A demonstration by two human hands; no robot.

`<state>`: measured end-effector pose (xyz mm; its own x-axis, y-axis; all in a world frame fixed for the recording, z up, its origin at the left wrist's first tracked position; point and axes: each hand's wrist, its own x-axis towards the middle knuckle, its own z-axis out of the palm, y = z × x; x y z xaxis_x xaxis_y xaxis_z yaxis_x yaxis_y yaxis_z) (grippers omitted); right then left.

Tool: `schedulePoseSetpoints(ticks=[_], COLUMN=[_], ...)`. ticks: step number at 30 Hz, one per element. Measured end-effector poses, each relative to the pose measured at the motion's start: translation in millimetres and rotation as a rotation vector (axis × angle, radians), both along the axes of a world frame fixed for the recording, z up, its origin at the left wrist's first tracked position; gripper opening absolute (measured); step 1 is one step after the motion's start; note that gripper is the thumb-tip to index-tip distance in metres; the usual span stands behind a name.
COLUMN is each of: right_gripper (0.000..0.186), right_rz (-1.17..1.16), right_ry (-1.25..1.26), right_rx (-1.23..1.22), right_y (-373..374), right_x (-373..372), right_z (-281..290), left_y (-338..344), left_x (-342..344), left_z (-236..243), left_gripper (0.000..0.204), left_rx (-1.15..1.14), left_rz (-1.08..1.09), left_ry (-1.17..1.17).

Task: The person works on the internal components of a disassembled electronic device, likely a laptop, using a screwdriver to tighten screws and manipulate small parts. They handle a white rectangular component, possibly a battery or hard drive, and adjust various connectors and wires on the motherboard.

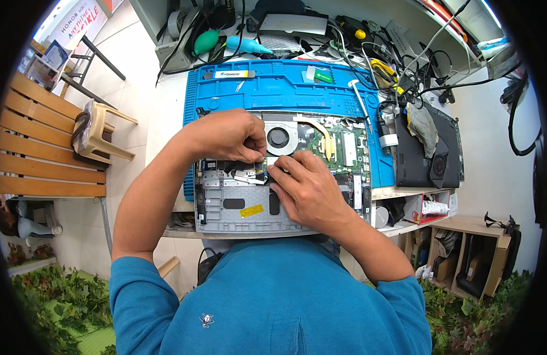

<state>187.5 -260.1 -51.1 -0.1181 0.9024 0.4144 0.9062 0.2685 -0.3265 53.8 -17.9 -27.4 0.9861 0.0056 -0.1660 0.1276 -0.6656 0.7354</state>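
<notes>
An opened laptop (326,216) lies on a blue silicone mat (285,97), showing a fan (279,138), copper heat pipe (328,142) and green circuit board (356,155). My left hand (232,134) is curled in a pinch just left of the fan; what its fingertips hold is too small to make out. My right hand (306,186) rests over the laptop below the fan, fingers bent and apart, index fingertip touching a small part near a white strip (250,176). A yellow tape piece (251,210) is on the grey casing.
Cables and tools crowd the back, with a green blower (206,41). A black laptop (427,174) with a grey cloth (422,127) lies at right, above shelves (465,251). A slatted wooden bench (49,160) and plastic stool (105,133) stand at left.
</notes>
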Motion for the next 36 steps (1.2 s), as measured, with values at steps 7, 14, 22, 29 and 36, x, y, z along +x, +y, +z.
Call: schedulePoseSetpoints(ticks=[7,14,22,29,36], right_gripper=[0.029,0.027,0.026,0.027,0.025], right_rz=[0.011,0.009,0.008,0.01,0.019], right_ry=[0.009,-0.008,0.0,-0.009,0.007], right_rx=[0.018,0.001,0.007,-0.026,-0.043], right_y=[3,7,10,13,17], right_x=[2,2,3,4,3], right_z=[0,2,0,1,2], left_y=[-1,-3,-4,-6,-7], left_x=[0,0,0,-1,-1], left_z=[1,3,3,5,6], left_gripper=[0.015,0.016,0.016,0.015,0.014], left_rx=[0.022,0.023,0.048,0.069,0.079], left_rz=[0.011,0.022,0.027,0.04,0.044], left_ry=[0.004,0.013,0.002,0.014,0.025])
